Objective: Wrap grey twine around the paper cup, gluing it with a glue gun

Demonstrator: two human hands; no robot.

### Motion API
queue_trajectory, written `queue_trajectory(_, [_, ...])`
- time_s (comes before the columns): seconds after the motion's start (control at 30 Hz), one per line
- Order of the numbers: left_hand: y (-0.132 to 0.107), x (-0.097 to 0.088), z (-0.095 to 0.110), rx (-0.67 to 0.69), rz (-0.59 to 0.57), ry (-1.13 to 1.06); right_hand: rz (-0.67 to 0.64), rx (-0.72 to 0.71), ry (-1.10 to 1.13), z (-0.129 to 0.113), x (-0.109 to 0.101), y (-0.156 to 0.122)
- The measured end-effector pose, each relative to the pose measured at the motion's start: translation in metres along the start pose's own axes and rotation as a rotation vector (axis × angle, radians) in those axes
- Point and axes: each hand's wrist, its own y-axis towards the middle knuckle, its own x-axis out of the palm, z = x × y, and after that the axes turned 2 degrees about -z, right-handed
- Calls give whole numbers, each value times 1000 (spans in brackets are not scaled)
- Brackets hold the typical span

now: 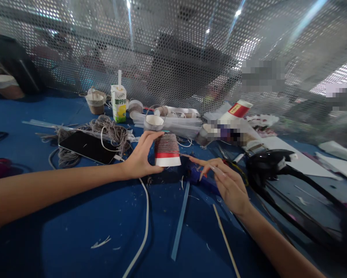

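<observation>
My left hand (pixel 141 156) is wrapped round an upside-down paper cup (pixel 166 150) whose upper part is wound with grey twine above a red band and white rim. It holds the cup just above the blue table (pixel 75 216). My right hand (pixel 225 181) hovers to the right of the cup, fingers stretched out and apart, index tip pointing at the cup's lower edge, where a thin strand seems to run to it. A blue glue gun (pixel 200 177) lies under the right hand's fingers.
A black phone (pixel 88 146) with a white cable and a tangle of twine (pixel 109 129) lie at the left. A juice carton (pixel 119 102), cups and a wrapped bundle of straws (pixel 173 123) stand behind. A black lamp-like stand (pixel 270 164) is at the right. A mesh screen (pixel 173 46) backs the table.
</observation>
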Motion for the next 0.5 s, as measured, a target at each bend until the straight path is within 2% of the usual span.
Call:
queue_trajectory(0.13, [0,0,-2,-10,-17,-46,108,6,81,1,1,3])
queue_trajectory(0.23, [-1,0,-3,-18,-56,-93,150,-42,150,-9,3,3])
queue_trajectory(0.37, [-1,0,-5,-36,-103,-135,-4,-75,161,-23,6,-4])
queue_trajectory(0.5, [-1,0,-5,-28,-138,-153,-156,24,101,-25,9,-11])
